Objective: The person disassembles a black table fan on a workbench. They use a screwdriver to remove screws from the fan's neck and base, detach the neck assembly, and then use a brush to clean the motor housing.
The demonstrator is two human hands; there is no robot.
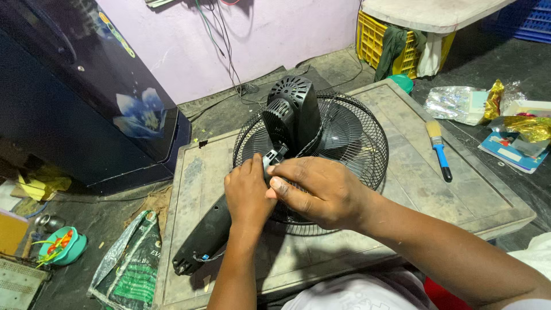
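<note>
The black fan (310,129) lay face down on the dusty tabletop (413,172), its neck joint beneath both hands. The left hand (248,195) and right hand (321,192) were curled closed around that joint, just below the motor housing (294,112).

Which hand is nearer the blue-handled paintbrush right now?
Right. The right hand lies over the fan grille, on the side toward the paintbrush; the left hand sits farther away, by the fan's neck.
</note>
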